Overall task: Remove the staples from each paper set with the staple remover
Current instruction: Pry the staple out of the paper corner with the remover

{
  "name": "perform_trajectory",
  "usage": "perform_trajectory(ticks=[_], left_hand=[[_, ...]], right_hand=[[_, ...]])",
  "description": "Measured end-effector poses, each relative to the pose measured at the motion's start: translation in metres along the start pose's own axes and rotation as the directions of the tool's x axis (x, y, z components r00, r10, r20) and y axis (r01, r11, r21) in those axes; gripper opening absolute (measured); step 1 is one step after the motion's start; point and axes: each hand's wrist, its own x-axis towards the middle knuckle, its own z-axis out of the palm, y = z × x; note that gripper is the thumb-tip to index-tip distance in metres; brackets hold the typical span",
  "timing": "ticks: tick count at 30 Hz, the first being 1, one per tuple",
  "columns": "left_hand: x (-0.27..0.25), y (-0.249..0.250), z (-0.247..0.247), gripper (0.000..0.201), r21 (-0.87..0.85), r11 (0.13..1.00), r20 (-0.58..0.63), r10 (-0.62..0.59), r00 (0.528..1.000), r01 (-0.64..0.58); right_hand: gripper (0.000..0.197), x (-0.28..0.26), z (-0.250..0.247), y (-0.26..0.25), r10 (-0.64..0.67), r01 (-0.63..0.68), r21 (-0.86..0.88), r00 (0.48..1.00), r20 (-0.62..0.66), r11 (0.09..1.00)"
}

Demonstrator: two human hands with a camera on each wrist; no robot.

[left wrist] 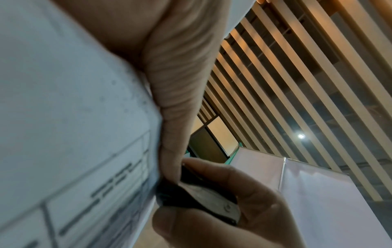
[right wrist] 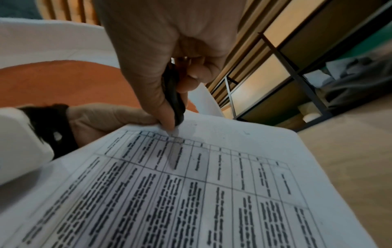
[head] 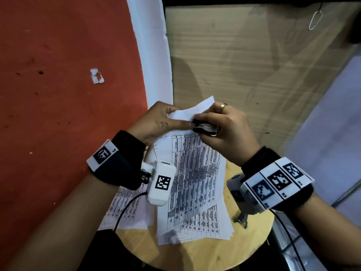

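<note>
I hold a stapled paper set printed with tables, lifted above a round wooden stool. My left hand pinches its top edge, with the top sheet folded back. My right hand grips the black staple remover, whose tip presses against the top corner of the set right beside my left fingertip. In the right wrist view the staple remover sits between thumb and fingers, its tip on the paper set. The left wrist view has the staple remover in the other hand beside the paper set. The staple itself is hidden.
More printed sheets lie on the round wooden stool under the held set. A metal object sits at the stool's right side. An orange wall is on the left, a wooden panel behind.
</note>
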Motion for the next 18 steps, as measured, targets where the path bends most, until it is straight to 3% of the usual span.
perform_trajectory(ticks=[8,14,18], left_hand=[[-0.001,0.004,0.0,0.032,-0.102,0.994,0.103,0.054,0.993,-0.044],[0.001,-0.002,0.001,0.018,-0.138,0.99,0.122,0.059,0.991,-0.042],[0.001,-0.001,0.003,0.021,-0.129,0.991,0.118,0.059,0.991,-0.043]], right_hand=[[0.033,-0.001,-0.009,0.005,0.065,-0.06,0.226,0.998,-0.014,0.972],[0.033,-0.003,-0.014,0.008,0.086,-0.082,0.278,0.996,-0.002,0.957],[0.034,-0.002,-0.016,0.009,0.086,-0.084,0.302,0.996,0.006,0.95]])
